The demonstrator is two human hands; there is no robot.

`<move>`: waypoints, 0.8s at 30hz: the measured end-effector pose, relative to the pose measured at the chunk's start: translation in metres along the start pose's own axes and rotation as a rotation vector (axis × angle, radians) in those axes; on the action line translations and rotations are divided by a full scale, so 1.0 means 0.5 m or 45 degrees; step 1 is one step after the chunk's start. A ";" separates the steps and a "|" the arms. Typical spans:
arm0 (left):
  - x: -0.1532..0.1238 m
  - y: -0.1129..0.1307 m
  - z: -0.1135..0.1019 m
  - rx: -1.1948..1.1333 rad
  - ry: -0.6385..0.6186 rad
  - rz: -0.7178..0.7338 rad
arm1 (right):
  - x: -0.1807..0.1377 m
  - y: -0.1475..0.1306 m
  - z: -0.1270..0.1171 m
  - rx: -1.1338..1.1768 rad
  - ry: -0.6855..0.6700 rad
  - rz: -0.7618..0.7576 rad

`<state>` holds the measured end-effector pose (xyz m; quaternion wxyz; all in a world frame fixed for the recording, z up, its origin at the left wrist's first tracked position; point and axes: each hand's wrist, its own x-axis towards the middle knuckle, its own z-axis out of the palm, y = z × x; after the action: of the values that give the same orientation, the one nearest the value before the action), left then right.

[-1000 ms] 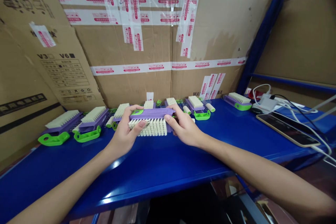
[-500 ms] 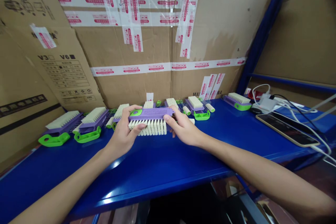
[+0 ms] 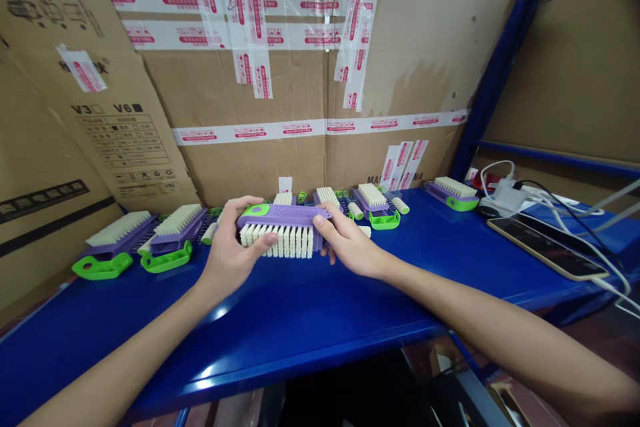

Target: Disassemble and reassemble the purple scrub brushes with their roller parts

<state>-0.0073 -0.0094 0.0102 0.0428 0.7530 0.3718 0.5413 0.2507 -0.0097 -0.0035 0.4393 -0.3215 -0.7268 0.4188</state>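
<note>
The fingers (image 3: 265, 239) of the left hand (image 3: 231, 253) close around the green-tipped end of a purple brush (image 3: 285, 216). The right hand (image 3: 353, 247) grips the opposite end. The brush is held level, bristles down, just above the blue worktop (image 3: 300, 320). Behind it, similar brushes (image 3: 175, 227) stand in a row against taped cardboard boxes (image 3: 260, 153). A phone (image 3: 547, 248) lies at far right.
</note>
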 end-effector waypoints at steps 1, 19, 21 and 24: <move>-0.001 0.000 0.000 0.004 -0.001 -0.013 | 0.000 -0.002 0.001 0.018 -0.005 0.006; 0.000 0.010 0.003 -0.012 0.149 -0.052 | 0.006 -0.003 0.008 0.235 -0.201 0.223; 0.000 0.008 0.004 -0.006 0.160 -0.052 | 0.008 -0.005 0.010 0.335 -0.240 0.292; 0.000 0.009 0.004 0.007 0.173 -0.050 | 0.010 -0.004 0.011 0.475 -0.297 0.345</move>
<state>-0.0034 -0.0121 0.0114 0.0260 0.7071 0.3901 0.5892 0.2436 -0.0081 -0.0012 0.3441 -0.2789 -0.6330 0.6349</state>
